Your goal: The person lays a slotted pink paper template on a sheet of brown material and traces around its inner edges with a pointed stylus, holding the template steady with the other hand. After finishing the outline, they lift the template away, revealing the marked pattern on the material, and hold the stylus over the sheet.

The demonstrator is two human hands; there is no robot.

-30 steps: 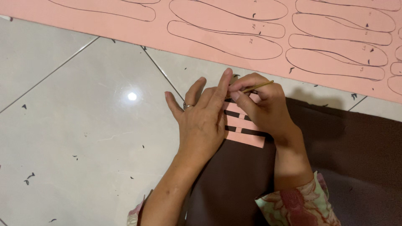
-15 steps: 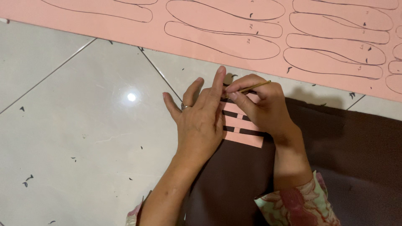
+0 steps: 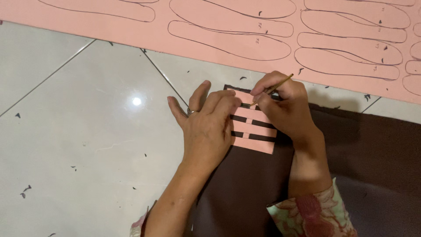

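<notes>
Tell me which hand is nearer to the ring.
Left. The ring sits on a finger of the left hand itself; the right hand is apart from it, off to its right, holding a thin pencil.

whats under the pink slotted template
Dark brown material lies under the pink slotted template and shows through its slots. The left hand covers the template's left edge, so that part is hidden.
</notes>
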